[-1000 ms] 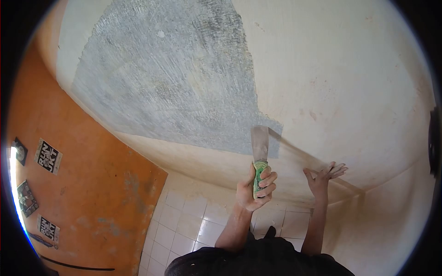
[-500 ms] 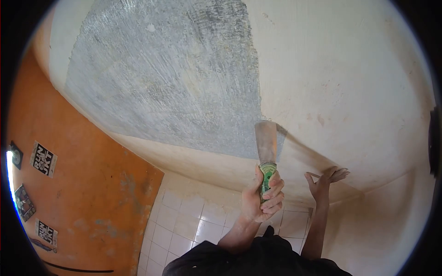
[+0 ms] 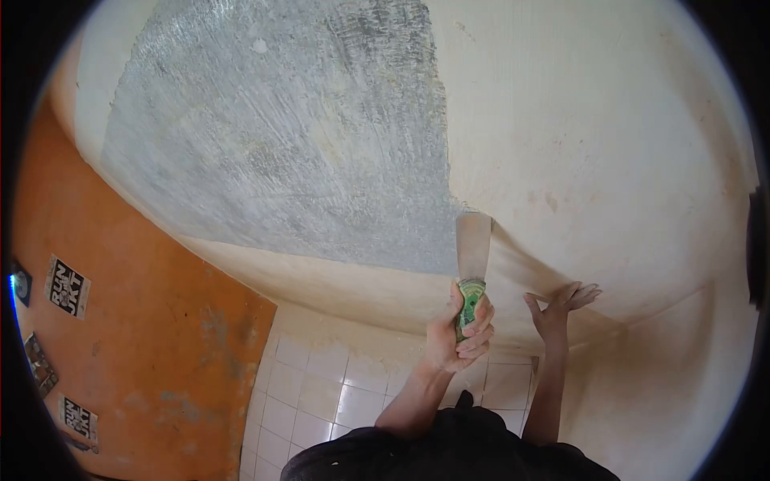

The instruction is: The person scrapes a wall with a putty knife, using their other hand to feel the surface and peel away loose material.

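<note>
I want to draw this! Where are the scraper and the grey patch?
scraper [image 3: 473, 244], head view, on its metal blade.
grey patch [image 3: 273, 136], head view, in its middle.

Light, as I log it: bright, diffuse daylight; blown-out sliver at far left edge. Faint shadow right of scraper [image 3: 473, 244]. Fisheye bending, black vignetted corners, mild softness.
</note>
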Demonstrator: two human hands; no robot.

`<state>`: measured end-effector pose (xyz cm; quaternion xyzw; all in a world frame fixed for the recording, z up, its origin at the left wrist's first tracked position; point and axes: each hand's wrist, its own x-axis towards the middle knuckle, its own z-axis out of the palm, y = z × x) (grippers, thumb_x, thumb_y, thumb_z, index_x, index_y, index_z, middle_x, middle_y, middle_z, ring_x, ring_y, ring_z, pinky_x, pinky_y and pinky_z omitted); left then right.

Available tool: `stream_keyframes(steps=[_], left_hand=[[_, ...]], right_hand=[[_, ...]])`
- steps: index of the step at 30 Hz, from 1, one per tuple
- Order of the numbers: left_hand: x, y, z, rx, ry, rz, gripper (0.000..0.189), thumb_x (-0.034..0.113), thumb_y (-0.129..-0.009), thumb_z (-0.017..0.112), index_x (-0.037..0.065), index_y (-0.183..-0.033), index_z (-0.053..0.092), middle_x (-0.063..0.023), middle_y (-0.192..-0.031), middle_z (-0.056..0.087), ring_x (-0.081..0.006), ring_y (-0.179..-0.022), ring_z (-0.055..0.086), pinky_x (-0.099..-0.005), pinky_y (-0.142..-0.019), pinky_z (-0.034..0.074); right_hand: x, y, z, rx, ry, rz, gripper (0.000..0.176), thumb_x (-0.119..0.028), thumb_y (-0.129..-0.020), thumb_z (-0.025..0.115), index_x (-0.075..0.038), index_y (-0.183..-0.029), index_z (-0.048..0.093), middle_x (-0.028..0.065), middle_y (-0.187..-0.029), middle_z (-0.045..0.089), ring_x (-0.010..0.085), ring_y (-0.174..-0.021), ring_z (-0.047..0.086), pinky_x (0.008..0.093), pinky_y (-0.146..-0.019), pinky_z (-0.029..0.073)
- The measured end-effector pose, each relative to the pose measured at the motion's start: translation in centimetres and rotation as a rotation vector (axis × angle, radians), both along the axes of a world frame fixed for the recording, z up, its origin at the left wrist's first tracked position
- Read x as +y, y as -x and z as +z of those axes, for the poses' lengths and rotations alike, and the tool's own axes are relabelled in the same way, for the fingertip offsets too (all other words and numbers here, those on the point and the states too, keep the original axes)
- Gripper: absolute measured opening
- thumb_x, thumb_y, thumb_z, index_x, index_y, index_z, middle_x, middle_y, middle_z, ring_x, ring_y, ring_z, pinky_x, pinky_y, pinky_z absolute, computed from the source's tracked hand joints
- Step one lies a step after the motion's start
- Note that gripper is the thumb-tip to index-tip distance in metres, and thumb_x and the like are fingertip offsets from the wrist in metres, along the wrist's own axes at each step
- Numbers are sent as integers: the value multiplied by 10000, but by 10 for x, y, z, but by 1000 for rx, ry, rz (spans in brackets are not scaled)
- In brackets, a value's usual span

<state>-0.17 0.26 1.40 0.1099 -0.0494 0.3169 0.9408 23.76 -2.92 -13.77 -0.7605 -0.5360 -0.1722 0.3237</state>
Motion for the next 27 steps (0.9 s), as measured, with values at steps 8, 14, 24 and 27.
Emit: stream_keyframes(steps=[8,14,24,27], left_hand=[[1,1,-2,187,-27,78,543,551,-958,270,63,-811,456,38,-583,329,-45,-397,229,-183,-325,177],[7,-11,19,139,-147,179,562,556,-956,264,47,-823,463,26,-582,349,-50,-393,236,-191,-317,175],[-8,1,-1,280,-44,175,555,552,-959,270,57,-794,460,33,-568,334,-44,-384,213,-185,-317,173],[1,-4,5,231,-75,148,564,558,-956,270,54,-803,474,33,-560,336,-44,-376,206,-182,-312,172]], right_hand=[[1,0,-1,27,-15,-7,1218,-575,-771,648,120,-1372,-152,394,-1366,-296,487,-1262,-359,622,-1009,-158],[-2,3,6,138,133,-84,1218,-571,-770,651,127,-1369,-147,405,-1355,-301,494,-1263,-352,636,-1010,-136],[-2,2,-3,36,-24,19,1201,-561,-781,648,11,-1399,-209,369,-1372,-316,499,-1266,-345,645,-998,-153],[2,-1,2,19,-41,18,1196,-562,-782,645,-3,-1404,-209,379,-1369,-309,499,-1265,-346,642,-998,-157]])
